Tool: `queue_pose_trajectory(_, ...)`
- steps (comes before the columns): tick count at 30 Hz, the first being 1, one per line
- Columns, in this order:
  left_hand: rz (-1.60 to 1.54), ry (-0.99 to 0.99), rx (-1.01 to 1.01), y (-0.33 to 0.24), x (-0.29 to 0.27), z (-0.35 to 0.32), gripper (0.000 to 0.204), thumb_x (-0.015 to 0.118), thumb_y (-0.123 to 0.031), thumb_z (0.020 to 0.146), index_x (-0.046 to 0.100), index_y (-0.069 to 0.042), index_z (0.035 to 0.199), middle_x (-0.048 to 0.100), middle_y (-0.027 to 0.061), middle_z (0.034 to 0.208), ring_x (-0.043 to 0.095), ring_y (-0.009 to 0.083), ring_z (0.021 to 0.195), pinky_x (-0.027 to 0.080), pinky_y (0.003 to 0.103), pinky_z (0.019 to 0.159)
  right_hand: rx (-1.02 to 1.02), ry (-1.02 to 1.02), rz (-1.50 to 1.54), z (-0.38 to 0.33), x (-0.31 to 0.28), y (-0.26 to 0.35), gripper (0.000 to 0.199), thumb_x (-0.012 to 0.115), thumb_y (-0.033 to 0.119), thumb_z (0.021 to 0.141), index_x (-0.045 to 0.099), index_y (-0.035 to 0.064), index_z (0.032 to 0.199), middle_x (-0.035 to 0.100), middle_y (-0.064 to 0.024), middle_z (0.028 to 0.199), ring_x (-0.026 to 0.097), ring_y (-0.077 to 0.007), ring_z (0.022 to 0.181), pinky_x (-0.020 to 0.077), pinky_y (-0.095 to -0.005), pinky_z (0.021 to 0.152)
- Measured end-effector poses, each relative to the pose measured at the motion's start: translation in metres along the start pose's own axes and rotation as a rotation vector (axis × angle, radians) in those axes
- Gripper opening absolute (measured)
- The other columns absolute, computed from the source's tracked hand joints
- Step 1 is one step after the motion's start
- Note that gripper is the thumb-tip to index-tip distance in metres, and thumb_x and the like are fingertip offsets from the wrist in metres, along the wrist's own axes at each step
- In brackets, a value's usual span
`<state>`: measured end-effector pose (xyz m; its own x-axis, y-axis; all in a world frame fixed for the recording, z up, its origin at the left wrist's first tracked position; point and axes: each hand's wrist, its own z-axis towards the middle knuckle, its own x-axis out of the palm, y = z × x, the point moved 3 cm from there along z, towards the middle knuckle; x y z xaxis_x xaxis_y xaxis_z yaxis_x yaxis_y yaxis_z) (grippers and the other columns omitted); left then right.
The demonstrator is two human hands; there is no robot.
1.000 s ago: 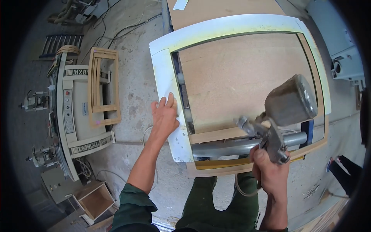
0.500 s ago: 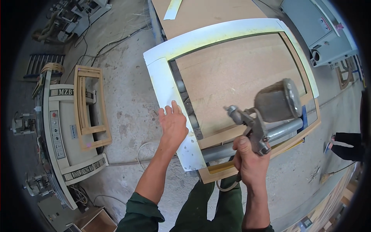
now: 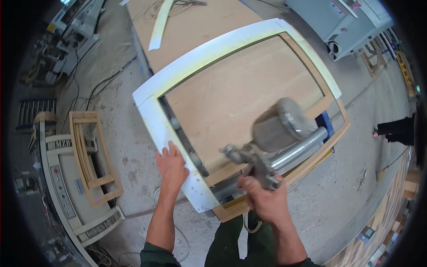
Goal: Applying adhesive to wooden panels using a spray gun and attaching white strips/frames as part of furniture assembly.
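I have the right grip (image 3: 267, 200) wrapped around the spray gun (image 3: 267, 135), right of centre; I should hold it steady, clear of the white-faced frame (image 3: 155, 127) at mid-view. My left grip (image 3: 171, 168), unclenched, rests on its left side and should press lightly.

The brown tabletop (image 3: 218, 22) is overlain in part by a large white-faced frame (image 3: 213, 57); toward the tabletop's far end, a pale strip (image 3: 161, 24) and an unclear dark item (image 3: 192, 3) are borne
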<state>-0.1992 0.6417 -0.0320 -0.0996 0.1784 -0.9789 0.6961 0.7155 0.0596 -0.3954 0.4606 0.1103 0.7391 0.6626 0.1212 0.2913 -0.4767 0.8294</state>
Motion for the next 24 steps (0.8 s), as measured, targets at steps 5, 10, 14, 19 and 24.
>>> queue_pose_trajectory(5,-0.007,0.042,-0.028,0.015,-0.001,-0.007,0.059,0.075,-0.007,0.064,0.065,0.002,0.122,0.052,0.0186,0.146,0.056,0.0323,0.114,0.042,0.047,0.089,-0.242,-0.126,0.012,0.038,-0.032,-0.002,0.027,0.076,0.026,0.095,0.064,0.0022,0.097,0.061,0.0000,0.072,0.049,-0.0073,0.049,0.0390,-0.0241,0.043)
queue_pose_trajectory(10,-0.025,0.066,-0.020,0.003,-0.001,-0.002,0.062,0.078,-0.007,0.068,0.060,0.004,0.127,0.050,0.0173,0.148,0.055,0.0327,0.119,0.041,0.049,0.090,-0.234,-0.365,0.072,0.079,-0.096,0.038,0.029,0.072,0.030,0.098,0.060,0.0035,0.096,0.061,-0.0011,0.071,0.047,-0.0065,0.046,0.0346,-0.0244,0.040)
queue_pose_trajectory(14,0.018,0.104,-0.044,0.003,0.000,0.000,0.065,0.078,-0.007,0.069,0.058,0.004,0.129,0.049,0.0169,0.150,0.054,0.0336,0.122,0.043,0.052,0.091,-0.329,-0.450,0.052,0.109,-0.133,0.054,0.035,0.071,0.035,0.099,0.058,0.0033,0.094,0.061,-0.0042,0.072,0.046,-0.0079,0.042,0.0328,-0.0253,0.037)
queue_pose_trajectory(19,0.015,0.142,-0.066,0.007,0.000,0.001,0.064,0.077,-0.007,0.068,0.061,0.004,0.129,0.047,0.0200,0.153,0.053,0.0359,0.125,0.043,0.052,0.092,-0.355,-0.504,0.144,0.121,-0.162,0.071,0.040,0.072,0.040,0.098,0.058,0.0035,0.086,0.061,-0.0034,0.073,0.046,-0.0083,0.042,0.0340,-0.0253,0.036)
queue_pose_trajectory(24,0.044,0.151,-0.068,0.002,-0.004,0.005,0.062,0.077,-0.007,0.067,0.062,0.003,0.126,0.048,0.0202,0.152,0.053,0.0360,0.124,0.043,0.053,0.095,-0.386,-0.551,0.141,0.114,-0.185,0.077,0.040,0.070,0.041,0.098,0.061,0.0028,0.090,0.063,-0.0043,0.076,0.047,-0.0085,0.043,0.0349,-0.0250,0.037)
